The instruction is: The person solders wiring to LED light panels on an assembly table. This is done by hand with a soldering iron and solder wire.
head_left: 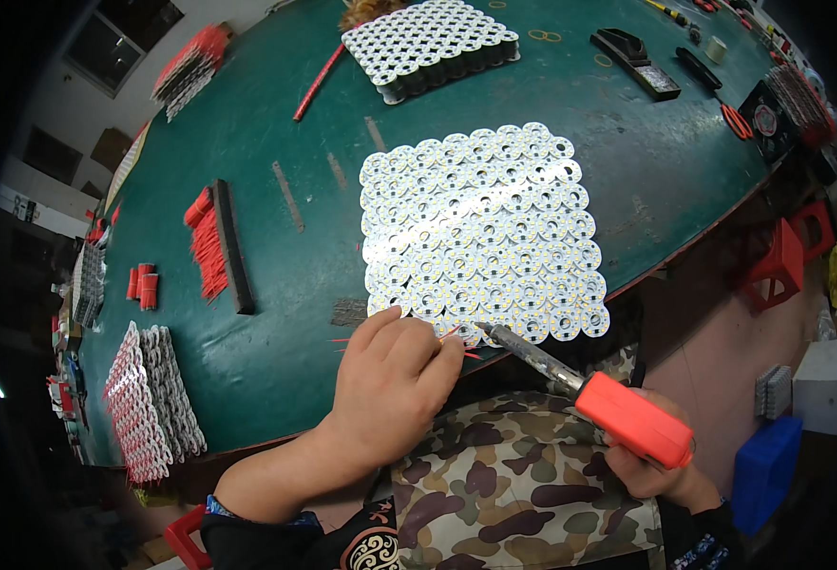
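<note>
A panel of white round LED boards [480, 228], joined in rows, lies flat on the green table before me. My left hand [395, 370] is closed over its near left edge, the fingertips pinched together. Short red wires [341, 340] poke out on both sides of that hand; the pinched ends are mostly hidden by my fingers. My right hand [642, 472] grips a soldering iron [632, 418] with a red, gun-shaped handle. Its metal barrel points up and left, with the tip at the panel's near edge, just right of my left fingertips. Whether the tip touches cannot be made out.
On the table's left lie cut red wires [209, 256] beside a dark bar [232, 247] and small red wire bundles [148, 288]. Stacked board panels [157, 404] stand at the near left. Another panel stack [428, 47] and a black iron stand [635, 65] are farther back.
</note>
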Available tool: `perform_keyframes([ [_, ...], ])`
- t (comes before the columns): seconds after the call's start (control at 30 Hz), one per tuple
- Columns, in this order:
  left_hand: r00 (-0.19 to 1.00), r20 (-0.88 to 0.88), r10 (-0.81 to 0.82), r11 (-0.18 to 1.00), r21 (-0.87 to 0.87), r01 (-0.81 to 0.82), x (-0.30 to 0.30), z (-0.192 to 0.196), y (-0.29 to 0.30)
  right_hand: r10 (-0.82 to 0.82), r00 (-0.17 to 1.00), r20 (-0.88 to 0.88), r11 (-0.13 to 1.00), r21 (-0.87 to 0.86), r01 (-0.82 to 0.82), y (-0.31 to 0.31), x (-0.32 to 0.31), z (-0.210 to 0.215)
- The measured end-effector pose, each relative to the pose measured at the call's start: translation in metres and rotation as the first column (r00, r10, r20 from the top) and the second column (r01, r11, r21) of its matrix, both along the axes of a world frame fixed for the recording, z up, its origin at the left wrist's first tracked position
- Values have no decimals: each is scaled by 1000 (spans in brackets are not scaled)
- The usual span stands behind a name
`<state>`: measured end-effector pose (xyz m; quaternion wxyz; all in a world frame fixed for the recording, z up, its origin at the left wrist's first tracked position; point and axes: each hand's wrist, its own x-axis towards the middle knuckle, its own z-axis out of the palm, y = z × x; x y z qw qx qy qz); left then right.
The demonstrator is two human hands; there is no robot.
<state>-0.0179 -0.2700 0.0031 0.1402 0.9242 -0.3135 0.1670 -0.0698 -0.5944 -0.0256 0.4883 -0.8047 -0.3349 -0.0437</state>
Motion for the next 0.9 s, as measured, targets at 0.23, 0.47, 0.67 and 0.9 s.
perform_keyframes([
  [0.23, 1000, -25, 18, 999, 46, -17, -2, -1, -2, -12, 997, -77, 1000, -21, 11, 4, -3, 5],
  [0.47, 999, -38, 21, 998, 56, -18, -1, -2, -3, 14, 989, -148, 1000, 26, -10, 3, -3, 2],
  [0.67, 999, -28, 20, 999, 51, -19, -2, 1, -5, -4, 988, -152, 1000, -6, 3, 5, -3, 11],
  [0.9, 999, -34, 17, 999, 51, -16, -2, 1, -4, 9, 996, -84, 999, -45, -12, -2, -1, 17],
])
